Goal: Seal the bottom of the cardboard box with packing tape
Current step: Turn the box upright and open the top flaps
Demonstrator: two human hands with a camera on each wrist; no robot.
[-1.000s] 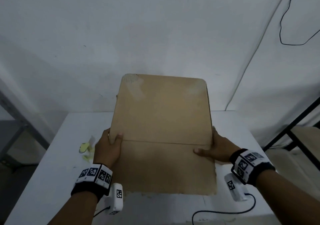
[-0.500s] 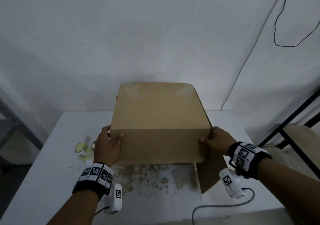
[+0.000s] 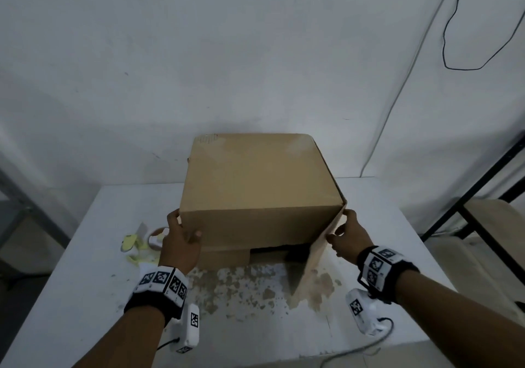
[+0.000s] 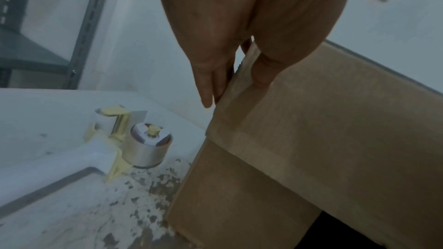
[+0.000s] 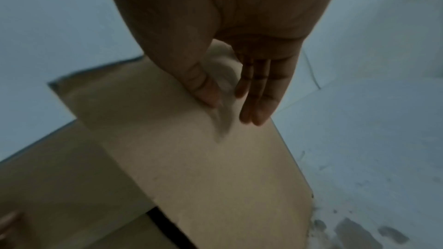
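Observation:
A brown cardboard box (image 3: 255, 186) stands on the white table (image 3: 85, 268), its near side tipped up a little with a dark gap below. My left hand (image 3: 184, 224) grips its near left corner, thumb on the front face, fingers along the side (image 4: 233, 94). My right hand (image 3: 339, 225) pinches the side flap (image 3: 315, 257) that juts from the near right corner towards me; in the right wrist view the thumb lies on one face of the flap (image 5: 203, 158) and the fingers behind it. A yellow and white tape dispenser (image 3: 142, 244) (image 4: 134, 139) lies left of the box.
The tabletop has worn brown patches (image 3: 250, 288) in front of the box. A white wall (image 3: 255, 69) stands close behind. A black metal frame (image 3: 468, 197) is at the right, a grey rack (image 4: 81, 31) at the left. A cable (image 3: 358, 352) trails over the near edge.
The box, held up as a flat panel a second ago, has been opened into a box shape and lowered onto the table. The right flap has swung out towards me.

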